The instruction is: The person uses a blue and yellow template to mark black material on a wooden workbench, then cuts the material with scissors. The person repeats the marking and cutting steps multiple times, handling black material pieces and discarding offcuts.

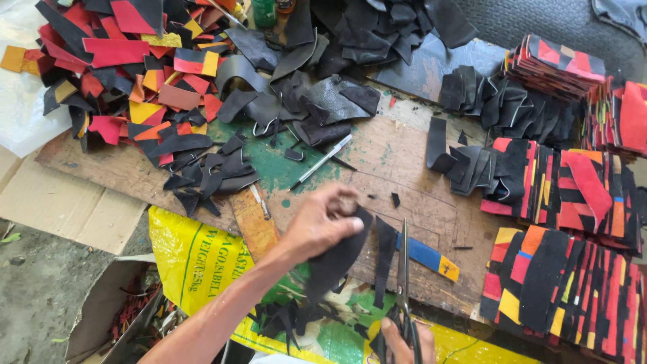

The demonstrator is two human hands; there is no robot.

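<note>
Yellow printed sack (192, 259) under hands (323, 222)

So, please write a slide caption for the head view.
Left hand holds a black leather piece; right hand works scissors over a wooden board.

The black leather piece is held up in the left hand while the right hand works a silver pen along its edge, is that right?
Not quite. The right hand holds metal scissors, not a pen; the silver pen lies untouched on the wooden board. The rest stands: the left hand holds up the black leather piece, as the head view shows.
</note>
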